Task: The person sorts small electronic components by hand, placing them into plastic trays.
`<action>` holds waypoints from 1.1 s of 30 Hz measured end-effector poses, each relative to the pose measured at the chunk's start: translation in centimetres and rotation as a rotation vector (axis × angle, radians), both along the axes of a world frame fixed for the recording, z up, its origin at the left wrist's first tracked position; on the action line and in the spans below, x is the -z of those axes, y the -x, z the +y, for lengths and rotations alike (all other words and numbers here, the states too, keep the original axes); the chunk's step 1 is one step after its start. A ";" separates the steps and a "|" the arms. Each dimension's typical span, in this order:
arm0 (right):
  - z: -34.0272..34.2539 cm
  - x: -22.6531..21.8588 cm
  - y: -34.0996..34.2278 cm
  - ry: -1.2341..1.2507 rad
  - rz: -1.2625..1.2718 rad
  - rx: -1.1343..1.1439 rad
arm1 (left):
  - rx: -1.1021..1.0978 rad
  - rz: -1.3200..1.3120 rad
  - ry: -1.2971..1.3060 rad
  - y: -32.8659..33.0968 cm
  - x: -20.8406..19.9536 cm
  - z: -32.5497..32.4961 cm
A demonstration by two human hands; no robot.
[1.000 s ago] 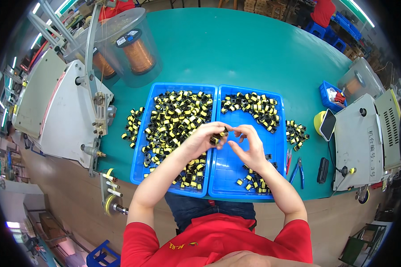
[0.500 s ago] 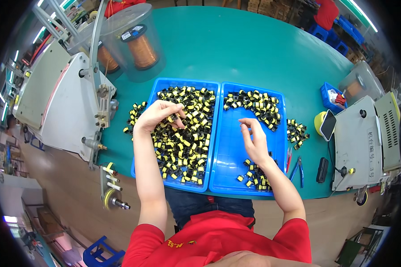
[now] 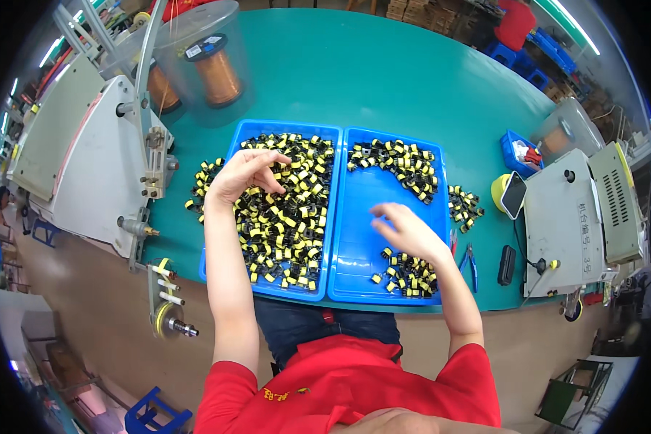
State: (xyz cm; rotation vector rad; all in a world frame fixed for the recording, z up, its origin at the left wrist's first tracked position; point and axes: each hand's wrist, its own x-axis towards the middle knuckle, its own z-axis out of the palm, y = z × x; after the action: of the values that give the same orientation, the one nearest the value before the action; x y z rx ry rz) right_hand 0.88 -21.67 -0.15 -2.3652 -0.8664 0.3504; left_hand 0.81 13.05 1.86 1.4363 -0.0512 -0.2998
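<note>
L hand [image 3: 242,173] is over the L blue tray [image 3: 289,126], fingers bent, thumb close in, and can't tell if a pc's tucked in there; R hand [image 3: 406,230] hangs over the R blue tray [image 3: 358,210], thumb & fingers apart, nothing visible in it. Black-and-yellow pcs [image 3: 300,217] crowd the L tray; in the R one they sit in 2 clumps, far end & near R corner, w/ bare blue btwn. L forearm cuts across the L tray's side, hiding part of it; R forearm blocks some of the R tray's edge. Loose pcs also flank both trays: L pile [image 3: 202,184], R pile [image 3: 464,208], both on the green table [image 3: 383,72]. Just R of the trays: red-handled tool [image 3: 453,241], partly behind the R forearm, then blue pliers [image 3: 470,267], then a black case [image 3: 507,265]. Pale machine [image 3: 94,159] hems in the L end, another machine [image 3: 557,224] the R, w/ a yellow dark-screened gadget [image 3: 512,195] & small blue basket [image 3: 508,152] nr it. Far L, copper spool [image 3: 219,78] in a clear bin [image 3: 236,65]; bkgd top R, a person in red [image 3: 515,22].
</note>
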 end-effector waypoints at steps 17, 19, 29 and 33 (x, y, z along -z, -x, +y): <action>-3.6 -0.4 4.0 0.352 -0.313 -0.048 | -0.285 -0.068 0.258 -1.3 2.0 -0.1; -3.9 0.5 4.0 0.434 -0.346 0.022 | -0.285 -0.065 0.261 -1.3 1.8 -0.4; -3.2 2.2 4.8 0.636 -0.250 0.102 | -0.251 -0.037 0.223 -1.1 0.7 -1.9; -3.1 1.1 4.9 0.601 -0.265 0.010 | -0.245 -0.049 0.241 -1.0 0.6 -2.0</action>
State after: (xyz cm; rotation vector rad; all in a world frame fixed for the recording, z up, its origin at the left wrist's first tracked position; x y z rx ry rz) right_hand -4.01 -24.81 -1.24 -3.0234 -0.9681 0.3305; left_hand 1.77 11.01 1.30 1.1954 0.0472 -0.0538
